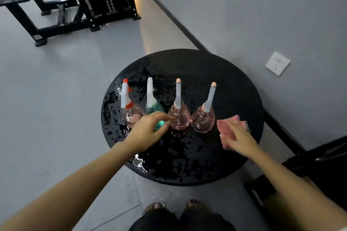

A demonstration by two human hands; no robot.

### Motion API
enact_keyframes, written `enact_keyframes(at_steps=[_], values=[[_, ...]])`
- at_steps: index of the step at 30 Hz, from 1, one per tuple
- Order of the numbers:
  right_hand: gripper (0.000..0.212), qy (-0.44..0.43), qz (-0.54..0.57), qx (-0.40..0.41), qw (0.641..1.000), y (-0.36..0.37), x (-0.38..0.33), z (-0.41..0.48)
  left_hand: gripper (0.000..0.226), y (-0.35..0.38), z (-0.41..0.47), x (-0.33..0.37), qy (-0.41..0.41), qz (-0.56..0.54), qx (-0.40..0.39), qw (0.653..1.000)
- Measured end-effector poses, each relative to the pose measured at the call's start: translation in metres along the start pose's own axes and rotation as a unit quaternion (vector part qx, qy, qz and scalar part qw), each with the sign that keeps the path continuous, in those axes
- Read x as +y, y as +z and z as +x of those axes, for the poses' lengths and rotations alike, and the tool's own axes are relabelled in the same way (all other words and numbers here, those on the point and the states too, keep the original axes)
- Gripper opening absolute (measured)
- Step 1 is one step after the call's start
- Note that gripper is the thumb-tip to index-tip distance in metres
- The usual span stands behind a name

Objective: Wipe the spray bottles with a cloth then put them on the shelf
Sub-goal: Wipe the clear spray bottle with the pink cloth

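Looking down, you see four spray bottles standing upright in a row across the round black desk [216, 73], their long axes vertical and their nozzles aimed away from you toward the wall: a pink bottle with a red-tipped sprayer [129, 107] at the far left, a teal bottle [153, 106] next, then two pink bottles with tan caps [178, 114] [204, 116]. No label or brand on any of them can be read. Your left hand [148, 131] reaches between the teal bottle and the middle pink one, fingers curled loosely, its grip not yet closed on either. Your right hand [240, 137] lies flat with fingers spread on the pink cloth [228, 127], which rests on the desk just right of the last bottle. The desk surface glistens wet.
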State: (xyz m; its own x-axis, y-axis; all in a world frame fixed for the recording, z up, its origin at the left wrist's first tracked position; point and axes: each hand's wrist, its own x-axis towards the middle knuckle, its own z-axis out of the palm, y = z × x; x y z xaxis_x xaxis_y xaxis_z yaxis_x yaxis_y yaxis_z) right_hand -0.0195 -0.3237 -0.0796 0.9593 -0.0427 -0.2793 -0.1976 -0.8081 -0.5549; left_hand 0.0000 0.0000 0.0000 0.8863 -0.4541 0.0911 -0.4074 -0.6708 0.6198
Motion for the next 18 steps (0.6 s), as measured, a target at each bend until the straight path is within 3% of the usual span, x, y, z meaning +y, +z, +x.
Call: enact_keyframes(at_steps=[3, 8, 14, 18], values=[[0.067, -0.015, -0.098, 0.02, 0.995, 0.012, 0.01, 0.016, 0.026, 0.003, -0.006, -0.021, -0.017, 0.002, 0.004, 1.0], [0.08, 0.046, -0.189, -0.032, 0.98, 0.036, 0.017, 0.024, 0.021, 0.004, -0.022, -0.051, -0.072, -0.014, 0.024, 0.997], [0.07, 0.028, -0.189, 0.0, 0.982, 0.055, 0.017, 0.014, 0.045, 0.006, -0.03, -0.064, -0.111, -0.017, 0.036, 0.993], [0.062, 0.021, -0.182, 0.004, 0.983, 0.06, 0.01, 0.006, 0.029, 0.011, -0.036, -0.076, -0.14, -0.027, 0.047, 0.989]])
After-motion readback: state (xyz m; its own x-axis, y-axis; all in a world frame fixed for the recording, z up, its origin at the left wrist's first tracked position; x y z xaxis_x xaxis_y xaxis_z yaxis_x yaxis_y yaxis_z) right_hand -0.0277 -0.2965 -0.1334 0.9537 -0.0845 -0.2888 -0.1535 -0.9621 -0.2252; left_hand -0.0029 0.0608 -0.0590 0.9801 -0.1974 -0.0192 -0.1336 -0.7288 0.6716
